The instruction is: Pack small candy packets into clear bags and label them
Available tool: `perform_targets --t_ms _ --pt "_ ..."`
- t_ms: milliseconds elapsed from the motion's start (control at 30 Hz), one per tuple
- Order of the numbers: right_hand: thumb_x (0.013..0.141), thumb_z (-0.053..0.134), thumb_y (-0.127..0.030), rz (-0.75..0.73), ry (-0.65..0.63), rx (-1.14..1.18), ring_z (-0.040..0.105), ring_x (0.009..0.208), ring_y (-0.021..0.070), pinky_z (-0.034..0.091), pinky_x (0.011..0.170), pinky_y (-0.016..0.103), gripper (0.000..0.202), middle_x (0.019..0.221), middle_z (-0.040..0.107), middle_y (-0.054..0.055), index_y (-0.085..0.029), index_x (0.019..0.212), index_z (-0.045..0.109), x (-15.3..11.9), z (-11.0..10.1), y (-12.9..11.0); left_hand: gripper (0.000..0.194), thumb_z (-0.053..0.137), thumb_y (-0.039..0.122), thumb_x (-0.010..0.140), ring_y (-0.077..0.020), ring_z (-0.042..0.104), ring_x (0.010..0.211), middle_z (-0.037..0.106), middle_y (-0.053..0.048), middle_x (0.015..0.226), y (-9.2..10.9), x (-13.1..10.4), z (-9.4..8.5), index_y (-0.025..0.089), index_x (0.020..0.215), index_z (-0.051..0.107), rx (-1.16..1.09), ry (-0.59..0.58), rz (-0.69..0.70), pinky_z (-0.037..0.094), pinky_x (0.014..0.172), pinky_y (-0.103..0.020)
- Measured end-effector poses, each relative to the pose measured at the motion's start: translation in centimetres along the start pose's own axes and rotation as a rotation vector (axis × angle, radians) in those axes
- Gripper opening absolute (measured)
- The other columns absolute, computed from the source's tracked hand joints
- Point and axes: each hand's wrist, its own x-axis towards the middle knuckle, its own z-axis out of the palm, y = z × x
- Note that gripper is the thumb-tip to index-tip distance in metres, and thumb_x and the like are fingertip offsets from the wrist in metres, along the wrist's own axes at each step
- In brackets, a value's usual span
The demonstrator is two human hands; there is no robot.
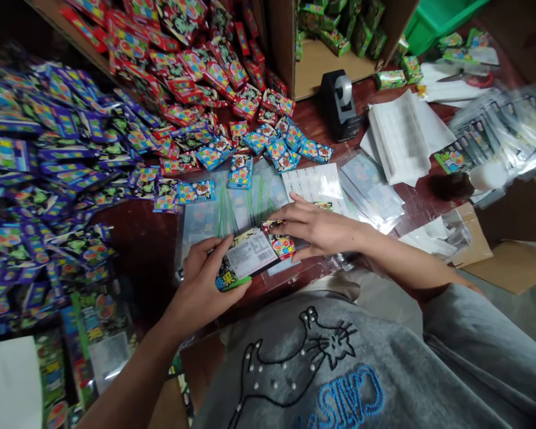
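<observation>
Flat glossy packet stack (250, 256), white barcode label uppermost, lies at centre on clear plastic sleeves (232, 208) over the dark red tabletop (147, 238). Left hand (201, 286), at 7 o'clock, pinches its green end, thumb on top. Right hand (317, 229), at 3 o'clock, presses fingers flat on the red packet. Loose packets (71, 149) crowd 10 o'clock; tape dispenser (339, 101) at 1.

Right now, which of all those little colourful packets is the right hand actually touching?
The red packet under the right hand's fingers, beside the white-labelled pack in the left hand. The other red ones lie untouched in the far heap.
</observation>
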Motion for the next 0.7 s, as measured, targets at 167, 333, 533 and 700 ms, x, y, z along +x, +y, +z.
perform_targets --t_ms 167,333,533,700 --pt "0.101 0.075 -0.046 0.107 0.126 -0.005 0.057 0.143 0.0336 0.024 0.135 0.070 0.058 0.152 0.061 0.020 -0.016 0.148 0.058 -0.5 1.6 -1.0 0.086 0.077 0.046 0.088 -0.0423 0.058 0.136 0.056 -0.020 0.143 0.4 0.1 1.3 0.023 0.164 0.046 0.144 0.099 -0.045 0.049 0.117 -0.058" --pt "0.097 0.080 -0.047 0.034 0.070 0.110 0.056 0.146 0.0336 0.027 0.136 0.065 0.075 0.148 0.062 0.023 -0.011 0.156 0.050 -0.9 2.3 -0.9 0.079 0.073 0.040 0.092 -0.0417 0.059 0.135 0.059 -0.020 0.144 -0.2 0.4 1.4 0.024 0.164 0.045 0.141 0.057 0.117 0.047 0.117 -0.057" --pt "0.097 0.077 -0.061 0.222 0.157 0.066 0.031 0.169 0.0345 0.021 0.137 0.066 0.069 0.182 0.027 0.021 -0.021 0.150 0.058 -1.1 3.9 -1.5 0.085 0.074 0.043 0.090 -0.0414 0.058 0.138 0.061 -0.017 0.150 0.2 1.2 1.1 0.026 0.166 0.040 0.046 0.063 0.067 0.044 0.121 -0.059" --pt "0.082 0.081 -0.080 0.365 0.093 -0.089 0.020 0.170 0.0446 0.003 0.134 0.078 0.104 0.184 0.023 0.017 -0.029 0.166 0.047 -5.1 2.3 -0.5 0.088 0.074 0.046 0.091 -0.0431 0.055 0.141 0.059 -0.018 0.152 0.5 0.9 1.5 0.026 0.169 0.037 0.022 0.005 0.015 0.045 0.122 -0.062"
